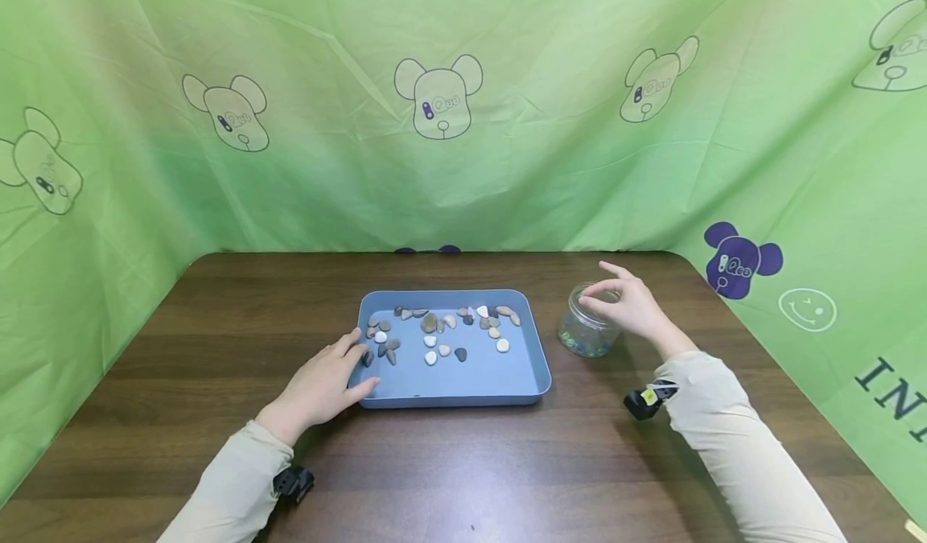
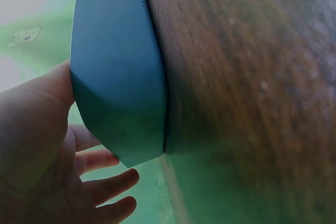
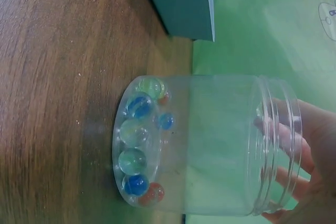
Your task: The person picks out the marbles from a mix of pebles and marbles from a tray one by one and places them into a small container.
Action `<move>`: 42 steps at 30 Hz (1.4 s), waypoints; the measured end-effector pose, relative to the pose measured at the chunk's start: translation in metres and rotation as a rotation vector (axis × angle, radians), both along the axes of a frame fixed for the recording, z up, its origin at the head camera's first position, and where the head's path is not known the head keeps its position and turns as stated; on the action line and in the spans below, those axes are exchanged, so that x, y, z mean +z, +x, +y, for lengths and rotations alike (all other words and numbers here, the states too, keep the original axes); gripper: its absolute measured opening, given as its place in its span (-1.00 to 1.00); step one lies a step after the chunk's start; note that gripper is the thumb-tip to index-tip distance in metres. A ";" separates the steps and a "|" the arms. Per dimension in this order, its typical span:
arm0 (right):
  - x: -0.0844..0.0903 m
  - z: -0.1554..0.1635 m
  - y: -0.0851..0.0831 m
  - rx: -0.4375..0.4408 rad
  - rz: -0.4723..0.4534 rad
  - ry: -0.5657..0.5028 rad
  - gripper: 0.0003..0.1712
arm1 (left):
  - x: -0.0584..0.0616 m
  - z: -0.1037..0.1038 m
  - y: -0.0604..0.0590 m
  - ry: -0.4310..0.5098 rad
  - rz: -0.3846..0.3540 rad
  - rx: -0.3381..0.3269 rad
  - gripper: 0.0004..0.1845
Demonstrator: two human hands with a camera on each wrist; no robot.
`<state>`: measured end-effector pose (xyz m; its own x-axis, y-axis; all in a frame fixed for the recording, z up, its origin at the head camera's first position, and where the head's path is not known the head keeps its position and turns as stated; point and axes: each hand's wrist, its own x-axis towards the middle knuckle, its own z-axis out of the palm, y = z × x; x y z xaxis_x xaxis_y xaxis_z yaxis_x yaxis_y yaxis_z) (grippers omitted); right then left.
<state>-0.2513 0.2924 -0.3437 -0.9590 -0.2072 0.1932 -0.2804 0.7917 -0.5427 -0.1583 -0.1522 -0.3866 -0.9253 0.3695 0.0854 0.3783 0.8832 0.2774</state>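
We see a clear jar [image 1: 588,331] of marbles under our relaxed right hand [image 1: 628,306], our flat left hand [image 1: 324,380] against the blue tray [image 1: 463,380], on a brown table [image 1: 471,462] amid green cloth [image 1: 507,165].

Probably a staged recording booth: green bear-print cloth [image 1: 463,125] surrounds a table [image 1: 217,326].

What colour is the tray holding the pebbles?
The tray is plain blue, seen best in the head view.

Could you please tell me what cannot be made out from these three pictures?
- Pebbles in the tray: too small in the head view to count; hidden by the tray wall in the left wrist view.
- Right hand on the jar: cut off by the right wrist view's edge.
- Left hand: palm side hidden.
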 end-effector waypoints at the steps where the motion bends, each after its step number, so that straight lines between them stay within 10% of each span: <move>1: -0.001 0.000 0.000 0.001 -0.013 0.007 -0.69 | 0.000 0.000 0.000 0.000 0.000 0.000 -0.39; 29: 0.005 -0.004 -0.004 0.114 -0.124 0.140 -0.70 | 0.002 0.001 0.001 0.008 -0.018 0.007 -0.39; 42: 0.015 -0.010 -0.001 0.022 -0.103 0.075 -0.65 | 0.004 0.001 0.001 0.008 -0.026 0.013 -0.38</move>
